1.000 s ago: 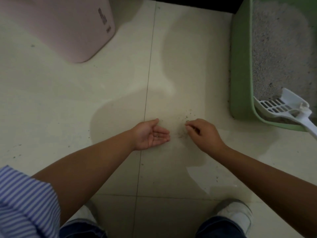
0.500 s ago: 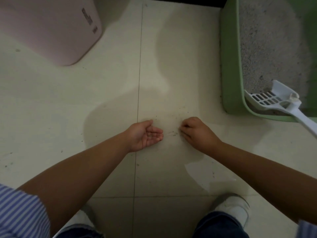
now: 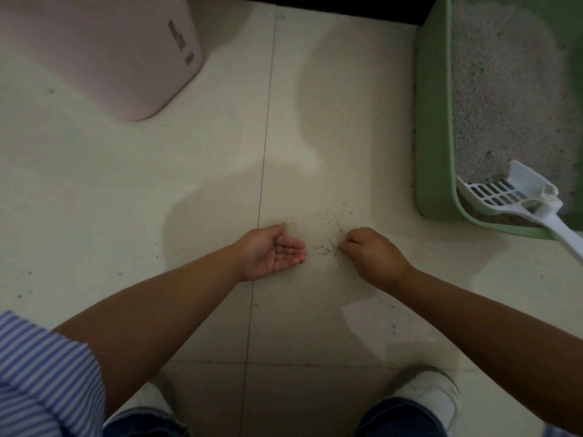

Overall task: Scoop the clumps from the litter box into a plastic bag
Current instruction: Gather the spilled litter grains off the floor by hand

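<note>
A green litter box (image 3: 432, 121) stands on the floor at the right, filled with grey litter (image 3: 498, 105). A white slotted scoop (image 3: 504, 197) lies in its near corner, handle sticking out over the rim. No hand touches it. Scattered litter grains (image 3: 328, 244) lie on the tile in front of me. My left hand (image 3: 274, 250) rests on the floor left of them, palm up and cupped. My right hand (image 3: 372, 253) is just right of the grains, knuckles up, fingers curled down onto the tile. No plastic bag is in view.
A pink container (image 3: 110, 52) stands at the upper left. My two shoes (image 3: 432, 392) are at the bottom edge, and more stray grains (image 3: 392, 326) dot the cream tiles near my right forearm.
My right hand's fingers have curled tighter over the grains while it stays close to the cupped left hand. The view has shifted slightly. The scoop has not moved.
</note>
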The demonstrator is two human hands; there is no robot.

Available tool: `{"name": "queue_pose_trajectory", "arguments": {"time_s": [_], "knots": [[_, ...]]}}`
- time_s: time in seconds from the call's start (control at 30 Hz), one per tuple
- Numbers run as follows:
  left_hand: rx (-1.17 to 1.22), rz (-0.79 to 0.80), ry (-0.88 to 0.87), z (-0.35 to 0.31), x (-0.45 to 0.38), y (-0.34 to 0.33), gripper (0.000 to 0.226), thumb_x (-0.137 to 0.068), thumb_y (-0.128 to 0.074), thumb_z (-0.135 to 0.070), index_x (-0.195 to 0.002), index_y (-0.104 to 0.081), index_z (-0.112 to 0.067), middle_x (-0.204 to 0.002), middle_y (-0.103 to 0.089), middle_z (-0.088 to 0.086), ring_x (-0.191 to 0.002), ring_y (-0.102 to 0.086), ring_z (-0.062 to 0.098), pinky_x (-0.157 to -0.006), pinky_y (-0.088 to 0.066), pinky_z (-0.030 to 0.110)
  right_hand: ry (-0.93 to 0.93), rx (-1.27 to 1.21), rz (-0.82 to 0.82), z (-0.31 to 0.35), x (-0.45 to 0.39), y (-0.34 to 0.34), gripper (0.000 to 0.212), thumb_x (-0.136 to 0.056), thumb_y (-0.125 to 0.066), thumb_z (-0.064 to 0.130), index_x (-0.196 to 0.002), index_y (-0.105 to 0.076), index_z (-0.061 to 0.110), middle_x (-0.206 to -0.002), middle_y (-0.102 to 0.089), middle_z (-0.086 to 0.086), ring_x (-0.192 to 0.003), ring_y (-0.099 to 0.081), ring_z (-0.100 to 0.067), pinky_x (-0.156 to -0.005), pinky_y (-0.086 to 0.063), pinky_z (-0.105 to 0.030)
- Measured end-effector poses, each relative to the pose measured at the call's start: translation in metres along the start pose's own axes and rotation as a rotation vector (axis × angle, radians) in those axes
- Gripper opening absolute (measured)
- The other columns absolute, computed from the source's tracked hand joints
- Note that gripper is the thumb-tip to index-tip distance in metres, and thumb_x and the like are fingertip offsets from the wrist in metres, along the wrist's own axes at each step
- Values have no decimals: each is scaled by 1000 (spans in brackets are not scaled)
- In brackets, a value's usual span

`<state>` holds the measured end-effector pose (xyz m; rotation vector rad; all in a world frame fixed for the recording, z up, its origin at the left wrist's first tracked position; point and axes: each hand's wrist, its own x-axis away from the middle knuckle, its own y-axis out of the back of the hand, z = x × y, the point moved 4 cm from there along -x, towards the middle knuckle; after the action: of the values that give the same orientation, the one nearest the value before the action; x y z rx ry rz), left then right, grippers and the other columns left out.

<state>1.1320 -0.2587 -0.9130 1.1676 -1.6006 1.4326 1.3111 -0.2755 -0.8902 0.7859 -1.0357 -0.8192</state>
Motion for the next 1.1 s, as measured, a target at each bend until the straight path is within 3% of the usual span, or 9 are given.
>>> {"name": "queue_pose_trajectory", "arguments": {"time_s": [0.17,0.27,0.37,0.53,0.67,0.8,0.9,0.97,1.1], "knots": [[-3,13,3,1,0,0,59,-101,-30,-35,-73,-63,6,-56,-68,14,-49,-68,18,-47,-55,20,21,59,122,-4,-3,-16,34,-30,-83,-10,-57,-67,0,-57,-60,-12,-48,-59,-27,-42,-43,-17],[28,25,-4,2,-1,1,69,-101,-31,-35,-61,-68,6,-57,-68,15,-50,-68,19,-46,-55,21,79,196,104,8,0,-11,13,-45,-64,-9,-55,-64,0,-56,-60,-14,-47,-58,-28,-41,-45,-20],[24,23,-9,3,1,1,60,-101,-29,-36,-75,-61,7,-57,-68,15,-50,-68,19,-49,-56,21,155,288,-32,13,-1,-8,33,-58,-30,1,-56,-63,2,-55,-59,-12,-46,-57,-26,-41,-43,-19],[8,9,-9,1,5,-2,63,-101,-24,-42,-79,-59,7,-59,-68,16,-59,-70,21,-54,-56,22,101,314,-4,23,-2,-3,14,-47,-49,-6,-57,-58,0,-55,-56,-15,-46,-56,-29,-37,-42,-21],[17,5,-14,-1,9,-5,69,-101,-19,-44,-109,-55,15,-106,-61,27,-112,-55,35,-89,-45,33,-203,-66,-77,16,-6,5,19,-72,-48,-13,-85,-60,-9,-90,-59,-24,-83,-55,-35,-65,-39,-30],[84,-3,-9,2,11,-5,67,-102,-19,-41,-128,-43,15,-132,-47,29,-126,-45,37,-95,-40,37,-329,-571,-208,34,-7,28,12,-86,-57,0,-90,-67,-6,-81,-61,-9,-71,-52,-18,-71,-41,-24],[56,10,1,2,9,-4,65,-102,-20,-40,-116,-54,14,-107,-63,23,-108,-59,29,-86,-48,31,-239,-640,-108,52,-4,35,14,-86,-63,7,-91,-71,-3,-82,-65,-8,-67,-57,-12,-70,-43,-17],[16,10,13,1,8,-2,64,-102,-22,-38,-88,-64,9,-72,-69,16,-70,-69,19,-62,-56,22,-246,-496,-106,46,-3,37,17,-87,-62,11,-94,-72,-2,-95,-70,-11,-86,-62,-19,-77,-41,-19],[-59,-9,-13,0,6,0,58,-101,-32,-30,-63,-62,0,-46,-62,7,-34,-55,8,-34,-45,13,-281,-333,-140,21,-6,30,18,-87,-58,6,-97,-70,-3,-102,-67,-18,-99,-58,-31,-84,-38,-28]]}}
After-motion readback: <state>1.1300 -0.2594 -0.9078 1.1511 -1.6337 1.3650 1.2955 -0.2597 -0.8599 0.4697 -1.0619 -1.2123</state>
